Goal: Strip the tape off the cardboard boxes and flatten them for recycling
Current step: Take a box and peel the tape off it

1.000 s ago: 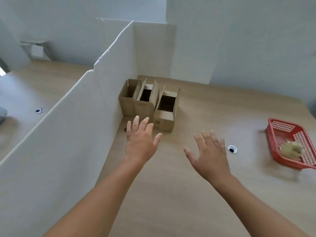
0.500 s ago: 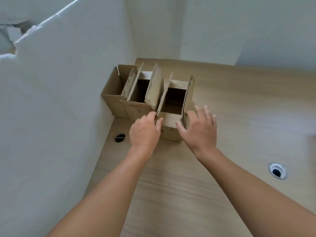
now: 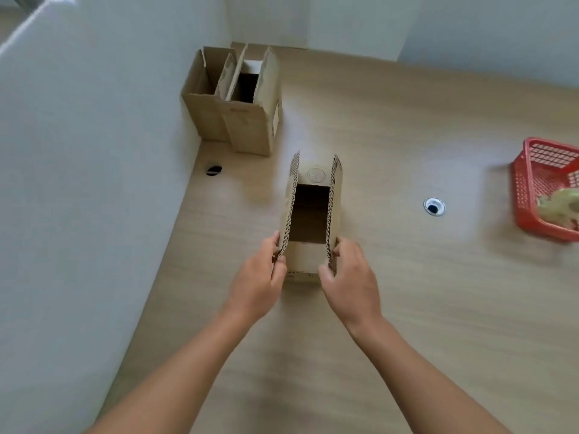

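Note:
A small open cardboard box (image 3: 305, 260) with its flaps up is in the middle of the wooden table (image 3: 407, 308), held between both hands. My left hand (image 3: 255, 285) pinches the box's left flap near its near end. My right hand (image 3: 349, 281) pinches the right flap the same way. Two more open cardboard boxes stand side by side in the far left corner: one (image 3: 203, 115) against the white partition, the other (image 3: 253, 128) just right of it. I see no tape from this angle.
A white partition (image 3: 87, 183) walls the table's left side and white walls close the back. A red plastic basket (image 3: 539, 189) with a pale crumpled thing in it sits at the right edge. Two cable holes (image 3: 434, 207) (image 3: 214, 170) are set in the tabletop.
Both hands reached the nearest of the three boxes, took hold of its flaps and drew it away from the other two toward me. The view shifted right, showing the red basket again.

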A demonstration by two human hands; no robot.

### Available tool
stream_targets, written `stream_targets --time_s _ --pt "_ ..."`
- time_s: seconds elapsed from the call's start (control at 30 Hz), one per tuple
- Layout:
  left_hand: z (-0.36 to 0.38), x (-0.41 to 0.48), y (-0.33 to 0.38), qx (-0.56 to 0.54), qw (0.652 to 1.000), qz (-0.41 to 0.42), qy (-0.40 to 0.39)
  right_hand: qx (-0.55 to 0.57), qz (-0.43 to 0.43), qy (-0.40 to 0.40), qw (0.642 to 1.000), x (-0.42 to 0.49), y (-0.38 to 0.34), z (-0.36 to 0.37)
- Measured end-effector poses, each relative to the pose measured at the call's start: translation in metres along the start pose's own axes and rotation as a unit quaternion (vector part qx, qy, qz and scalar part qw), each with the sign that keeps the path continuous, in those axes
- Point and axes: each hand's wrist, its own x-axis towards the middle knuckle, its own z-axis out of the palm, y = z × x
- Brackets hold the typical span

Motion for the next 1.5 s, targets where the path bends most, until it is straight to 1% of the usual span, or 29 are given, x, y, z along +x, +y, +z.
stream_targets --time_s 0.1,0.13,0.2,0.27,0.3,0.37,0.47,0.5,0.57,0.63,0.73,0.87,0.93,1.03,1.1,1.2,1.3,1.4,1.5 --pt "0.006 -0.109 -0.011 -0.065 0.997 -0.038 -0.029 0.085 0.061 -0.019 0.994 -0.114 0.007 -0.008" --pt "0.007 -0.141 -0.013 -0.104 0.992 -0.058 -0.036 0.112 0.082 -0.019 0.990 -0.146 0.008 -0.010" --pt "0.008 -0.193 -0.019 -0.208 0.972 -0.090 -0.063 0.149 0.116 -0.025 0.982 -0.199 0.011 -0.011" --pt "0.005 -0.224 -0.026 -0.258 0.957 -0.075 -0.106 0.148 0.140 -0.035 0.978 -0.236 0.015 -0.013" --pt "0.003 -0.231 -0.029 -0.269 0.951 -0.076 -0.131 0.144 0.149 -0.045 0.977 -0.247 0.018 -0.013" --pt "0.001 -0.236 -0.034 -0.264 0.942 -0.128 -0.164 0.168 0.175 -0.074 0.967 -0.259 0.021 -0.016" --pt "0.007 -0.228 -0.032 -0.188 0.944 -0.208 -0.175 0.246 0.233 -0.099 0.936 -0.261 0.017 -0.020" --pt "0.009 -0.226 -0.029 -0.182 0.941 -0.224 -0.175 0.261 0.251 -0.103 0.927 -0.260 0.015 -0.022" --pt "0.013 -0.226 -0.021 -0.224 0.929 -0.234 -0.177 0.296 0.269 -0.096 0.911 -0.262 0.008 -0.029" --pt "0.010 -0.231 -0.010 -0.283 0.919 -0.218 -0.166 0.337 0.266 -0.081 0.899 -0.267 -0.002 -0.041" --pt "0.003 -0.238 0.009 -0.342 0.913 -0.183 -0.128 0.357 0.258 -0.051 0.897 -0.270 -0.014 -0.065" --pt "-0.003 -0.235 0.035 -0.384 0.906 -0.158 -0.084 0.356 0.247 -0.065 0.899 -0.263 -0.021 -0.093" --pt "-0.004 -0.232 0.049 -0.384 0.908 -0.147 -0.080 0.353 0.243 -0.075 0.900 -0.256 -0.019 -0.109" --pt "0.005 -0.229 0.068 -0.385 0.905 -0.145 -0.110 0.369 0.242 -0.095 0.893 -0.243 -0.011 -0.130" --pt "0.013 -0.225 0.076 -0.387 0.903 -0.146 -0.116 0.356 0.231 -0.114 0.898 -0.233 -0.007 -0.143" --pt "0.024 -0.220 0.086 -0.405 0.897 -0.138 -0.110 0.347 0.220 -0.143 0.900 -0.222 0.006 -0.161" --pt "0.034 -0.215 0.093 -0.409 0.897 -0.137 -0.096 0.347 0.208 -0.192 0.894 -0.215 0.027 -0.173" --pt "0.045 -0.210 0.101 -0.394 0.905 -0.141 -0.077 0.343 0.186 -0.206 0.898 -0.209 0.048 -0.175" --pt "0.056 -0.209 0.106 -0.364 0.916 -0.141 -0.092 0.336 0.162 -0.220 0.902 -0.199 0.069 -0.179"
